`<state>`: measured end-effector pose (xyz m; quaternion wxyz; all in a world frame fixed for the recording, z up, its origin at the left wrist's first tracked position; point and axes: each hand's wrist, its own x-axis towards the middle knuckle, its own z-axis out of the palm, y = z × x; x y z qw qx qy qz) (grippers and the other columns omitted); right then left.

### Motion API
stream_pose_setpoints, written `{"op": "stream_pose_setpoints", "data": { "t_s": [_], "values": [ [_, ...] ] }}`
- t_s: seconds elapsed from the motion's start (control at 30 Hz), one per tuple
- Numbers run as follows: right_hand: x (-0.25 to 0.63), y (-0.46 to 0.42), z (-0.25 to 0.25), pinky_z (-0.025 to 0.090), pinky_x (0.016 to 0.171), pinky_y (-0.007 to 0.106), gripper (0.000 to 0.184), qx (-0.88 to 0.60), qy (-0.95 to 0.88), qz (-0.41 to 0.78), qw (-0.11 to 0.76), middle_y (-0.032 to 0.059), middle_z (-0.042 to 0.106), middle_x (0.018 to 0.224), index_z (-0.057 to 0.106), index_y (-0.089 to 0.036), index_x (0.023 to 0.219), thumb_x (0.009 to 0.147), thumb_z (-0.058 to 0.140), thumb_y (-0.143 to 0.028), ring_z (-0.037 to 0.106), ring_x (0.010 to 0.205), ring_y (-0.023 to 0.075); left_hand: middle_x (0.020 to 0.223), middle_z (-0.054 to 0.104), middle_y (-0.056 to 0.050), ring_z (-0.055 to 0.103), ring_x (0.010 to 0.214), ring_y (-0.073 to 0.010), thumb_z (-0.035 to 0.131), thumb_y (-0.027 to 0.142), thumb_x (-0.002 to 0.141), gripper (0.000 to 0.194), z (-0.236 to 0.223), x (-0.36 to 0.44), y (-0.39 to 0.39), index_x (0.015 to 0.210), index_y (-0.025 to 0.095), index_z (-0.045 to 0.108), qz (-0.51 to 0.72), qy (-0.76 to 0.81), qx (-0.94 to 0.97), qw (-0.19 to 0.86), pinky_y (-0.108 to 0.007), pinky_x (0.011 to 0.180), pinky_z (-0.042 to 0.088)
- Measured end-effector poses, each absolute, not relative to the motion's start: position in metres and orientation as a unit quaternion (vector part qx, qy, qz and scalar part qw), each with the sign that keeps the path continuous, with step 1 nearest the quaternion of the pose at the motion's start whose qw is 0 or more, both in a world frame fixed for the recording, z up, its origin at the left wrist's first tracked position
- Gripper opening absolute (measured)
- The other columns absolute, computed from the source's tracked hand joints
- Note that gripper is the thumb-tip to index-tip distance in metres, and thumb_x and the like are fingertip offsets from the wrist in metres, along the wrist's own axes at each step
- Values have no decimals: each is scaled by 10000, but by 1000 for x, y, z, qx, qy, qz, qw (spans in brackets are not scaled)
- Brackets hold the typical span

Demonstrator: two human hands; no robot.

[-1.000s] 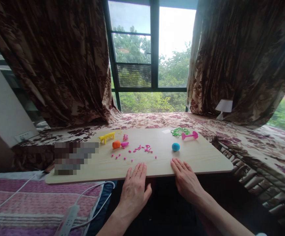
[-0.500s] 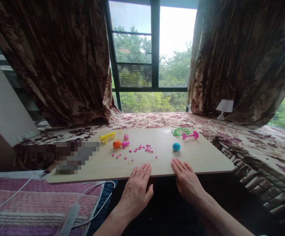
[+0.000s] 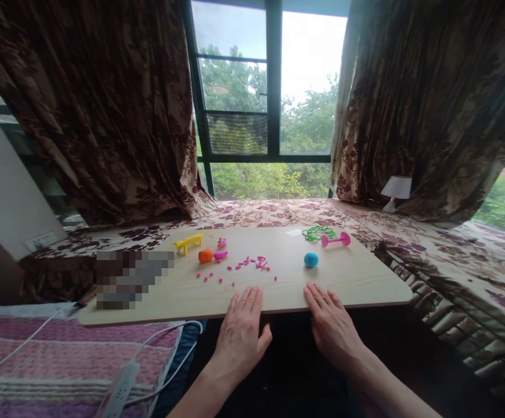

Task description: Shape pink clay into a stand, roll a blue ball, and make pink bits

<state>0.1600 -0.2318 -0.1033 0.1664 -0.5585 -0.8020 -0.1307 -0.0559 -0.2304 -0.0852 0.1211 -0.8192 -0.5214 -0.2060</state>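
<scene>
My left hand [image 3: 242, 324] lies with its fingers stretched flat over the near edge of the pale wooden tabletop [image 3: 348, 287], holding nothing. To its right, my right hand [image 3: 331, 318] rests on the same edge, fingers out and empty. Beyond the right hand sits a blue ball-like lump [image 3: 310, 260]. Several small pink pieces [image 3: 261, 263] are scattered past the left fingertips. Farther left are an orange lump [image 3: 206, 256], a magenta oblong piece [image 3: 221, 255], a small pink figure [image 3: 221, 242] and a yellow four-legged animal figure [image 3: 189, 242].
At the back right lie a green chain-like tangle [image 3: 317, 233] and a pink dumbbell-shaped piece [image 3: 336, 240]. A blurred-out patch [image 3: 125, 281] covers the tabletop's left end. A white power strip [image 3: 120, 390] with cable lies on the striped quilt [image 3: 60, 354]. A small lamp [image 3: 397, 188] stands on the sill.
My left hand has shifted very slightly toward the left and forward. The whole view has slid a few pixels; the things on the tabletop keep their places.
</scene>
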Motion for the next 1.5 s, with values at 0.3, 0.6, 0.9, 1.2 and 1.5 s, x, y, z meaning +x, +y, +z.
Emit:
{"op": "stream_pose_setpoints", "data": {
  "t_s": [0.3,0.6,0.9,1.2,1.5],
  "values": [
    [147,-211,-90,164,1043,411,651,-554,-811,-104,156,98,318,1404,330,-111,1341,697,421,-125,262,1287,230,1344,425,-126,323,1268,-241,447,387,760,606,-79,-43,-211,1301,126,371,-197,-510,-831,108,-452,1077,147],
    [148,-236,-101,122,1064,376,633,-540,-816,-116,170,99,268,1426,307,-106,1352,727,407,-131,203,1312,217,1393,359,-96,252,1304,-201,422,401,784,609,-82,-50,-229,1327,142,327,-192,-490,-844,101,-403,1094,126],
    [140,-221,-95,138,1057,393,630,-541,-816,-105,171,106,299,1412,314,-117,1348,726,413,-135,240,1298,220,1366,391,-133,288,1285,-256,399,528,774,668,-81,-46,-209,1311,134,353,-195,-521,-825,99,-469,1069,144],
    [134,-220,-94,128,1063,397,706,-526,-830,-95,159,128,267,1422,302,-80,1350,664,449,-164,214,1306,246,1396,351,-106,261,1300,-217,480,433,751,666,-78,-37,-213,1330,150,312,-174,-447,-875,66,-399,1082,179],
    [144,-231,-102,93,1076,374,734,-495,-847,-105,161,85,199,1451,257,-120,1374,659,420,-133,138,1331,203,1427,297,-72,222,1317,-192,417,392,812,607,-77,-48,-231,1360,194,249,-169,-429,-885,65,-397,1086,183]
  ]
}}
